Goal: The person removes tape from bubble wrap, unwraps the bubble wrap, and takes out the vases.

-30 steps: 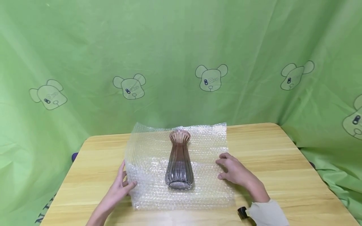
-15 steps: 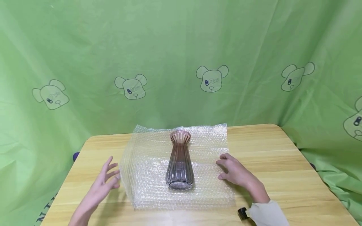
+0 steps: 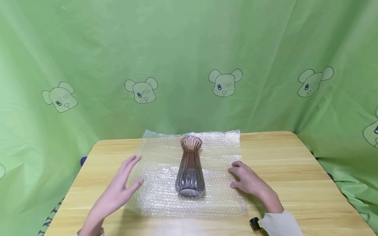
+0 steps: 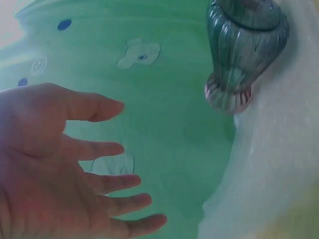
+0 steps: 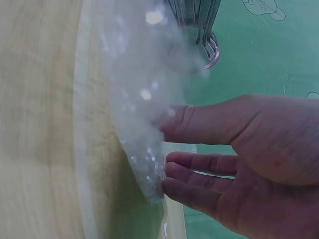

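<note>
Glass vase point(image 3: 190, 170) on its side on bubble wrap point(image 3: 159, 196), left fingers point(image 4: 124, 204) straight, right fingers point(image 5: 192, 194) round wrap's edge

Your head view's bright and fairly even; glare whitens the near edge of the worktop point(image 3: 183, 226), and the bubble wrap point(image 3: 163, 177) sparkles. Soft shadows beside your hands point(image 3: 118, 188) point(image 3: 249, 181). Both wrist views run dimmer, softer: left's upper-left corner is blown out, right has hot spots on blurred bubble wrap.

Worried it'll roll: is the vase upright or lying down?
Lying down: the vase shows its base, and its mouth points away along the bubble wrap.
</note>
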A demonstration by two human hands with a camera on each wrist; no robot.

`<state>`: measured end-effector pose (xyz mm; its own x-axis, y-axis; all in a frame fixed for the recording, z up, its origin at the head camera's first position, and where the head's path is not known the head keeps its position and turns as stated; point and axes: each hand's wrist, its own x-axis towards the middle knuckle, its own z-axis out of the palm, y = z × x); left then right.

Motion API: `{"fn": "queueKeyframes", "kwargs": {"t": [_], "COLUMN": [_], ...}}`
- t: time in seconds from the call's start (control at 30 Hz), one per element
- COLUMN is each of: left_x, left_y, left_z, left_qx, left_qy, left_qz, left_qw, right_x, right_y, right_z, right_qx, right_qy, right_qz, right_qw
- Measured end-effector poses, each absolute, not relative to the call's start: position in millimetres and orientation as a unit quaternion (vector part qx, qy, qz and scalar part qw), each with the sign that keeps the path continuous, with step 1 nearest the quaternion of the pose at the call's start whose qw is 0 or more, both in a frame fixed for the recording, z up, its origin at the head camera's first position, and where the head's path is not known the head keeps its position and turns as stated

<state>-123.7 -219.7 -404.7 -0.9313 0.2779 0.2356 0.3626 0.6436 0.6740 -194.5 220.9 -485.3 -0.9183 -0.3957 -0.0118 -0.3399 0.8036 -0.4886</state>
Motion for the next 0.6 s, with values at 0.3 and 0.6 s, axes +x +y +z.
{"fn": "queueKeyframes", "kwargs": {"t": [0.3,0.6], "left_x": [-166,-181], "left_y": [-178,-172], "left_z": [-429,-448], "left_qx": [-0.174,-0.109], "left_qy": [-0.93,-0.951], "left_qz": [-0.324,-0.289], "left_qw": [-0.007,-0.016], "right_x": [-193,-194], "right_y": [223,223], "right_z": [-488,-488], "right_qx": [-0.19,-0.195], "right_qy": [0.946,0.942], "right_qz": [-0.258,-0.268], "right_qw": [0.057,0.052]}}
